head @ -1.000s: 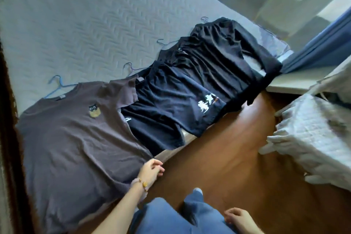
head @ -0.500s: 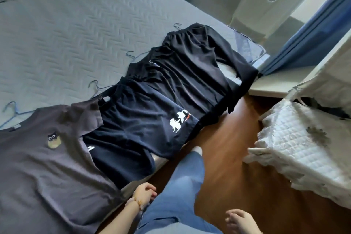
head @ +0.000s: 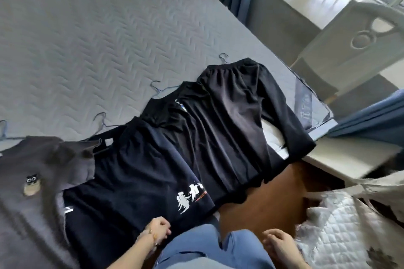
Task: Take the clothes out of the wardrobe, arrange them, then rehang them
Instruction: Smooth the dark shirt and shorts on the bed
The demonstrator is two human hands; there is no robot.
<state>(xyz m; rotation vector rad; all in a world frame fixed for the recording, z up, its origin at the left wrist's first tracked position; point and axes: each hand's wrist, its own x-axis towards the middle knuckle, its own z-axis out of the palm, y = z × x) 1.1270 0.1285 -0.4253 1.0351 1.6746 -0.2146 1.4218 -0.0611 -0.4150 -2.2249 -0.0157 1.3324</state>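
I am looking down over the mattress (head: 109, 35), with four garments lying in an overlapping row along its near edge. At the mattress's near left corner, a grey shirt (head: 24, 214) with an owl patch is lying flat. Next along the near edge, a navy shirt (head: 131, 177) with a white print is overlapping it, its hem hanging off the mattress. My left hand (head: 157, 232) is sitting at that hem, just below the print, with its fingers (head: 165, 228) curled inward and the knuckles lying against the cloth. I cannot tell whether they are pinching the fabric or only resting on it.

Further right, a black shirt (head: 209, 144) is draping over the navy one. Black shorts (head: 247, 94) are lying at the mattress's near right corner, one leg trailing over the edge. Thin blue hangers (head: 101, 119) are poking out of the necklines onto the bare mattress behind the row.

My legs, in jeans (head: 207, 249), are standing against the mattress's near edge. Right of them my right hand (head: 282, 247) is hanging over the floor (head: 262, 203), well off the mattress and apart from all the clothes, its fingers loosely bent and holding nothing.

Beyond the mattress's right side a white quilt (head: 341, 238) is bunching up.
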